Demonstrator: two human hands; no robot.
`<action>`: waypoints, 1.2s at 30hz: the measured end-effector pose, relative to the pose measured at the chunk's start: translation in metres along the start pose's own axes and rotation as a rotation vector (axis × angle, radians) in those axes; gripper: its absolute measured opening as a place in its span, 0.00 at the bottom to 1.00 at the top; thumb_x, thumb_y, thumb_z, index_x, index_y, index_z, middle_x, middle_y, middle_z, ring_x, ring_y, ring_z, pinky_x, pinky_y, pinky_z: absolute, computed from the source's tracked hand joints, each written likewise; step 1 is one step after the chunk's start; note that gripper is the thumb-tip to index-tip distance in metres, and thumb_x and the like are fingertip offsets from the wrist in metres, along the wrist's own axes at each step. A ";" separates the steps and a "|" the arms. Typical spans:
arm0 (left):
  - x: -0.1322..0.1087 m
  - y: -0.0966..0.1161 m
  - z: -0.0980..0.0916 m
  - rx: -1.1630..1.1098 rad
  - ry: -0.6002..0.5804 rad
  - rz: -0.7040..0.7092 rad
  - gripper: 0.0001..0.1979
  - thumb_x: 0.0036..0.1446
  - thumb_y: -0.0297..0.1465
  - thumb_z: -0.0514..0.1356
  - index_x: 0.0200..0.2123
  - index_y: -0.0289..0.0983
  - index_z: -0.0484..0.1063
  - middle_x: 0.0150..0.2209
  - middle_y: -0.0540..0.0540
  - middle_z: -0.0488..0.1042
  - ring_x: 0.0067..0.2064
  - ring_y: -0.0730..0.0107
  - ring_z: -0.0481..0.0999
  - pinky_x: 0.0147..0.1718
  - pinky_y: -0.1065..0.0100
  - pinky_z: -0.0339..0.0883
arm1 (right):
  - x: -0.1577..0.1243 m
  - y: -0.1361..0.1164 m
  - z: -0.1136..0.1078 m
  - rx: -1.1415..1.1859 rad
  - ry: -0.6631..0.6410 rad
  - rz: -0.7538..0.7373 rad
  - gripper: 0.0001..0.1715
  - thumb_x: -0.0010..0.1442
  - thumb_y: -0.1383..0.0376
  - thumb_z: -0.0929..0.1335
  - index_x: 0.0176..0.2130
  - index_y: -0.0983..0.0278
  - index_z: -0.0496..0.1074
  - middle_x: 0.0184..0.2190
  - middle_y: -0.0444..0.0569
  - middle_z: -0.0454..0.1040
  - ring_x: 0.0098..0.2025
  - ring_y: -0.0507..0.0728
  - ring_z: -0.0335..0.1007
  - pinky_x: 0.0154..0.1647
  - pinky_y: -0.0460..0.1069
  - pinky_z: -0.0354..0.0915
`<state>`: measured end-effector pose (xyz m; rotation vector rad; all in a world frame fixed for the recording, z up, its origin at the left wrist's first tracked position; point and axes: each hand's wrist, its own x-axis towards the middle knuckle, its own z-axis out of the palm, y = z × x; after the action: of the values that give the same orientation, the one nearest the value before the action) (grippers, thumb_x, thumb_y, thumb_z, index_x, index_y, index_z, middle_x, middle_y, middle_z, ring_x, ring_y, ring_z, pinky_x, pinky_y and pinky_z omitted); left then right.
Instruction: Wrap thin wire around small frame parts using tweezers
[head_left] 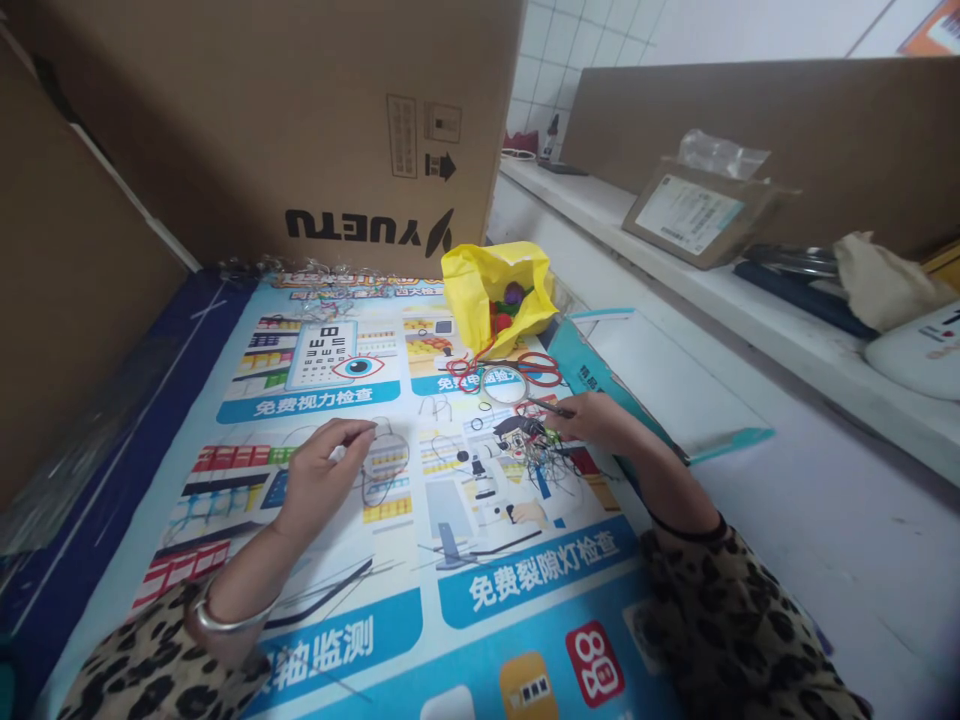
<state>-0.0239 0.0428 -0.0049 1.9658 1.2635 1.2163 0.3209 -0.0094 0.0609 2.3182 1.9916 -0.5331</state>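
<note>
Left hand: the left hand [322, 465] is above the left-centre of the sheet, thumb and forefinger pressed together at the upper end of a looped shape of thin dark wire [387, 476]; whether the wire is between them, I cannot tell.
Right hand: the right hand [600, 420] has its fingers closed on a slim dark tool [553, 407], which points left toward a round disc with a pale rim [504, 384].
Wire: the looped shape is just right of the left hand; a loose tangle of fine black wire [551, 458] lies below the right hand.
Scissors: red-handled scissors [541, 370] lie just behind the tool.
Bag: an open yellow bag [463, 300] stands behind the scissors, with red and purple bundles inside.
Sheet: a blue-and-white printed sheet [555, 625] covers the work surface.
Box: an open teal-and-white box [675, 360] is beside the right forearm.
Carton: a large brown cardboard carton [300, 110] stands at the back.
</note>
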 end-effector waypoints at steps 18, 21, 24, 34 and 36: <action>0.000 0.003 -0.001 0.008 -0.034 -0.017 0.08 0.52 0.35 0.57 0.32 0.38 0.73 0.33 0.49 0.74 0.35 0.71 0.72 0.38 0.69 0.66 | -0.001 0.009 0.000 -0.321 0.041 0.091 0.24 0.57 0.48 0.57 0.37 0.59 0.72 0.33 0.49 0.75 0.33 0.56 0.69 0.27 0.46 0.54; -0.001 0.003 -0.001 0.014 -0.031 -0.017 0.09 0.51 0.35 0.57 0.32 0.38 0.73 0.33 0.50 0.74 0.35 0.71 0.72 0.38 0.70 0.66 | -0.006 0.008 -0.005 -0.357 0.026 0.083 0.23 0.57 0.49 0.58 0.36 0.60 0.72 0.33 0.50 0.75 0.33 0.56 0.69 0.27 0.47 0.54; -0.001 0.002 -0.001 0.022 -0.036 -0.028 0.09 0.51 0.35 0.57 0.32 0.38 0.73 0.33 0.50 0.74 0.35 0.71 0.72 0.38 0.70 0.66 | -0.014 0.003 -0.008 -0.434 0.007 0.094 0.21 0.56 0.51 0.59 0.36 0.61 0.73 0.34 0.51 0.75 0.34 0.58 0.69 0.29 0.48 0.56; 0.000 0.000 0.000 0.037 -0.029 -0.052 0.10 0.50 0.38 0.58 0.32 0.39 0.73 0.33 0.50 0.74 0.35 0.70 0.73 0.38 0.70 0.66 | -0.037 -0.010 -0.018 -0.539 0.195 0.155 0.19 0.58 0.54 0.59 0.36 0.62 0.72 0.34 0.53 0.74 0.37 0.58 0.68 0.36 0.49 0.56; 0.000 -0.001 0.000 0.035 -0.033 -0.054 0.10 0.50 0.38 0.58 0.32 0.39 0.73 0.33 0.50 0.74 0.35 0.70 0.73 0.39 0.70 0.66 | -0.043 -0.012 -0.019 -0.546 0.189 0.149 0.18 0.58 0.55 0.60 0.35 0.63 0.72 0.33 0.53 0.74 0.38 0.58 0.68 0.36 0.50 0.55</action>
<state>-0.0240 0.0435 -0.0053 1.9554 1.3213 1.1380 0.3087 -0.0438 0.0927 2.1896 1.7217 0.2254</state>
